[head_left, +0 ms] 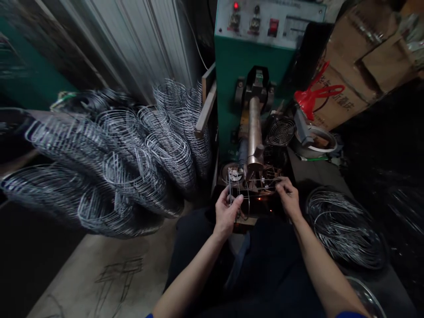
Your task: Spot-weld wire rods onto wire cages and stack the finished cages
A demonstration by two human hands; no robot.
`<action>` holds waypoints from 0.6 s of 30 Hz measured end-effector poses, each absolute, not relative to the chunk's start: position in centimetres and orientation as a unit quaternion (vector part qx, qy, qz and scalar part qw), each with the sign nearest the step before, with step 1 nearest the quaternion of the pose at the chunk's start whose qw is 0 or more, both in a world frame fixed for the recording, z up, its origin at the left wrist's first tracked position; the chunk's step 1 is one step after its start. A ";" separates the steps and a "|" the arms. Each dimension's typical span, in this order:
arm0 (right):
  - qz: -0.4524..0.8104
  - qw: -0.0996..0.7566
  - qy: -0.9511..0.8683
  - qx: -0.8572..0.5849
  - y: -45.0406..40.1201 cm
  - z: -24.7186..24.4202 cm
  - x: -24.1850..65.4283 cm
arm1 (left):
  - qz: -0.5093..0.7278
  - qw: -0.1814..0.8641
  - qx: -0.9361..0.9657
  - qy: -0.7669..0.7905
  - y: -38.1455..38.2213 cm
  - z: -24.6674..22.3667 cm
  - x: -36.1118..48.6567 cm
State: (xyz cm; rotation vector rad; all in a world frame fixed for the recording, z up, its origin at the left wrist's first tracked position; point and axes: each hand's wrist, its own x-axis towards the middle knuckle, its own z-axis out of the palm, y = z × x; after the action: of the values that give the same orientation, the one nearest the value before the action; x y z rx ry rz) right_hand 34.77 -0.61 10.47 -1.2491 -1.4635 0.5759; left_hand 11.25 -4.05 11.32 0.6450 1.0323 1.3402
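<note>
Below the machine's thick metal arm (254,128), my left hand (228,210) is closed on a bent wire frame (247,204) with a rounded loop. Opposite it, my right hand (288,196) pinches the end of a thin straight wire (268,179) that runs leftward under the arm's tip. Small glowing sparks (259,198) show just beneath the wires. Whether the wire and the frame touch is too small to tell. A round dish (223,175) with whitish bits sits behind my left hand.
Several stacks of bent wire frames (132,176) stand on the left. The green machine (228,101) rises ahead, its red lamp lit. To the right lie a coil of wires (344,225), a white bowl (331,148), a red plastic bag (306,99) and cardboard boxes (351,66).
</note>
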 end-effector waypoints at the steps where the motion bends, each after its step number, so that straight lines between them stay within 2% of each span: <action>1: 0.238 0.536 -0.616 -0.525 -0.6 10.7 34.5 | 0.586 0.616 0.273 0.449 -4.1 11.4 11.3; 18: 0.230 0.516 -0.628 -0.535 2.2 11.6 33.2 | 0.608 0.607 0.286 0.425 -2.4 11.4 11.2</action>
State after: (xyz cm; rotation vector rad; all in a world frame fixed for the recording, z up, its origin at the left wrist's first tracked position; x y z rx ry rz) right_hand 33.16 2.21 11.57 -1.2854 -1.5091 0.5518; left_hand 11.25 -2.38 11.37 0.6606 0.9830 1.4047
